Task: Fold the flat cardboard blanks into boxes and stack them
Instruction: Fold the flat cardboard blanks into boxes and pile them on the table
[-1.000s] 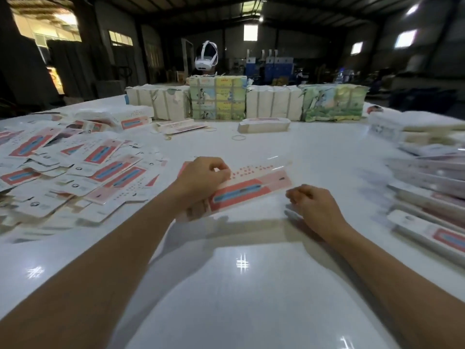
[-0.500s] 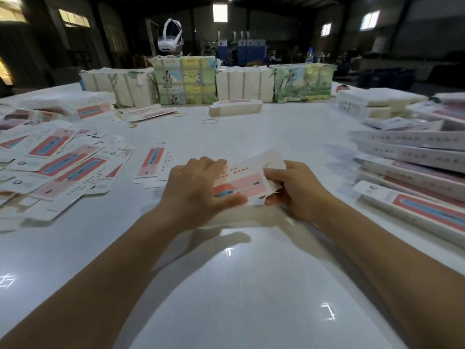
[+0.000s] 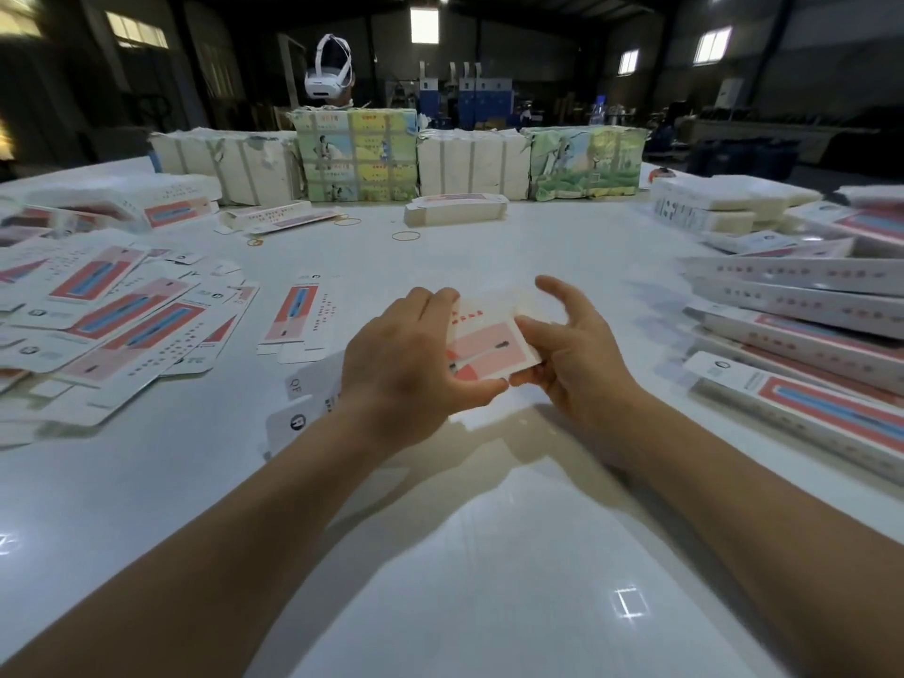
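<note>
Mid-table, held aloft: pink-and-white printed cardboard blank (image 3: 489, 335). Left hand (image 3: 411, 369) fingers clamped on near edge; right hand (image 3: 577, 354) thumb pinching, other fingers spread apart. Risk: loose right grip, skewed crease, blank slipping.

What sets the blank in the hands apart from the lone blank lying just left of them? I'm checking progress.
The held blank is up off the table, gripped by the left hand and right hand; the lone blank lies untouched. The held blank looks partly opened up, while the lone blank is flat. Both share the pink-and-white print.
</note>
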A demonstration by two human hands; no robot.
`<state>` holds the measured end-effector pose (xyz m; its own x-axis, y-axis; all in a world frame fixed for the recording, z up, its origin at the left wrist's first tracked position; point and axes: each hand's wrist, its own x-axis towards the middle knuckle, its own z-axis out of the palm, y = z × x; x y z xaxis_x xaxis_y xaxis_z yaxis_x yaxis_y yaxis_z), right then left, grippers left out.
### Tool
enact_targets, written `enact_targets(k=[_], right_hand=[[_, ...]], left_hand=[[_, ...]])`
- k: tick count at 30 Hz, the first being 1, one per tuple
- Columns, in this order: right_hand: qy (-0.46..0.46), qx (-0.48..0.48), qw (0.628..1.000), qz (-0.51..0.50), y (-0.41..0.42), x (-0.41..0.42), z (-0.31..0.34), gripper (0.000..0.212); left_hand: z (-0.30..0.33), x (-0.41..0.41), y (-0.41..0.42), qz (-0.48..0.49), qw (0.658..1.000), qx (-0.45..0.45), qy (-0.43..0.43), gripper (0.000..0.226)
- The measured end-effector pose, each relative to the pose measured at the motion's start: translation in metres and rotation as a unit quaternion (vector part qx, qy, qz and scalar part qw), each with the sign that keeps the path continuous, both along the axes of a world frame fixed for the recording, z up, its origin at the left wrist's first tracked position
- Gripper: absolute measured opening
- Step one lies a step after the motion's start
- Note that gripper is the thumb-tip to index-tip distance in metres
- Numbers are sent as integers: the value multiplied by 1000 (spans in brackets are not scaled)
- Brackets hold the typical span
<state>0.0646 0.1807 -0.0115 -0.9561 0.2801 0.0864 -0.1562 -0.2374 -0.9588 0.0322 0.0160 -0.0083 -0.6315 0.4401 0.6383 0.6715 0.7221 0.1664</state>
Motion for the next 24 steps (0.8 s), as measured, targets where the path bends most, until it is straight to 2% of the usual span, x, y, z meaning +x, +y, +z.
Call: enact_targets(k=[3,5,10,14,16,18,21,24], right_hand=[[71,143,985,-69,-2,2,-4,17],[83,170,980,-61,-2,4,-5,11],[44,131,990,36,-4,7,4,32],[-43,65,993,87,-5,6,9,26],[-93,9,990,109,-9,6,8,25],[-103,-4,988,113,-10,6,6,28],[-59,107,988,92,-7,5,2,20],[8,189,979,71,-4,6,0,17]], left_hand=[[-2,0,1,21,1000,-9,10,86],[-3,0,1,31,999,-17,11,86],[0,-5,-6,44,998,2,-35,86],[-2,-7,-9,55,998,-26,-25,76],[2,-6,-8,55,998,-17,-12,62],[6,-7,-8,58,998,-3,-9,54],[6,-9,-11,50,998,-17,-34,57],[6,-12,-14,15,993,-26,-113,62]])
